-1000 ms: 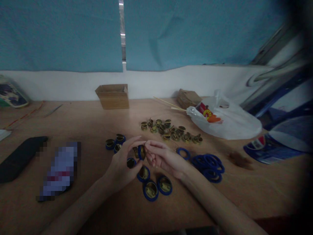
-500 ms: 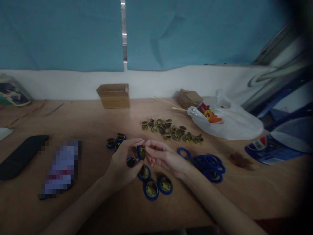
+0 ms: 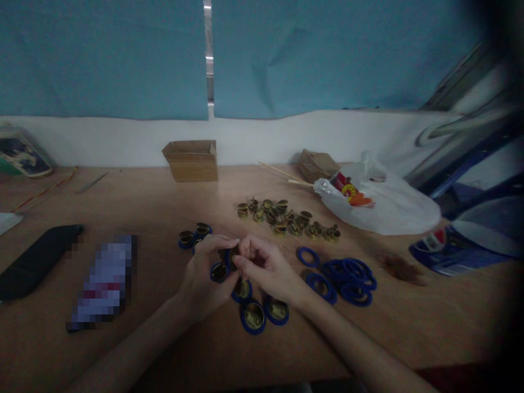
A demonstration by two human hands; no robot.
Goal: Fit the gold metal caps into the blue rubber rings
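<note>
Right hand (image 3: 268,267) has shifted, gripping 1 blue-rimmed disc (image 3: 230,256) with left hand (image 3: 204,273); red-white label (image 3: 436,239) unreadable.

The right hand (image 3: 270,270) has closed in on the held disc (image 3: 230,260): its fingers, reaching out straighter before, are now curled, and its thumb lies across the disc, whose blue rim and face showed 0.5 s ago and are now mostly covered. The right wrist has dropped toward the near edge of the surface (image 3: 429,327), baring blue rings (image 3: 321,288) that it hid earlier. The same hand now covers the top of 1 loose disc (image 3: 277,312) near that edge, fully visible before.
</note>
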